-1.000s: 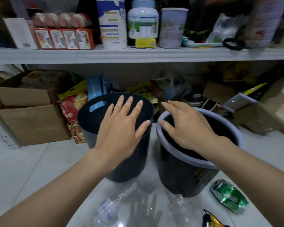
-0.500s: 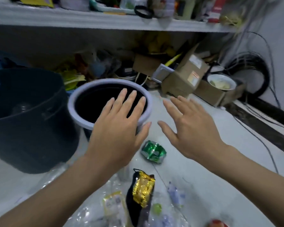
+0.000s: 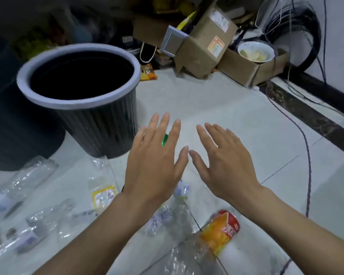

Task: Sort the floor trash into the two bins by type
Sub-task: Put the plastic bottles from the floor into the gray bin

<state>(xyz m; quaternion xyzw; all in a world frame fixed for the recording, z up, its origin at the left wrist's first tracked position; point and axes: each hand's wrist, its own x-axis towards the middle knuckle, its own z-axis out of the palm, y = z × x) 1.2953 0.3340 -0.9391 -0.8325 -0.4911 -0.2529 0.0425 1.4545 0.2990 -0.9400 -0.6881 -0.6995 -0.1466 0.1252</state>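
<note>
Two bins stand on the white tiled floor: a black ribbed bin with a pale lilac rim and, at the far left, a plain dark bin. My left hand and my right hand hover side by side over the floor, fingers spread, holding nothing. A green crushed can shows between my left fingers. Below the hands lie clear plastic bottles, a bottle with an orange label, a clear wrapper with a yellow label and more crumpled bottles at the left.
Cardboard boxes and a white bowl crowd the far wall under the shelf. Black cables run along the floor and coil at the right wall. An orange snack packet lies behind the rimmed bin.
The view swung right and down, away from the shelf and bins. Both hands left the bin tops and now hover over the floor trash.
</note>
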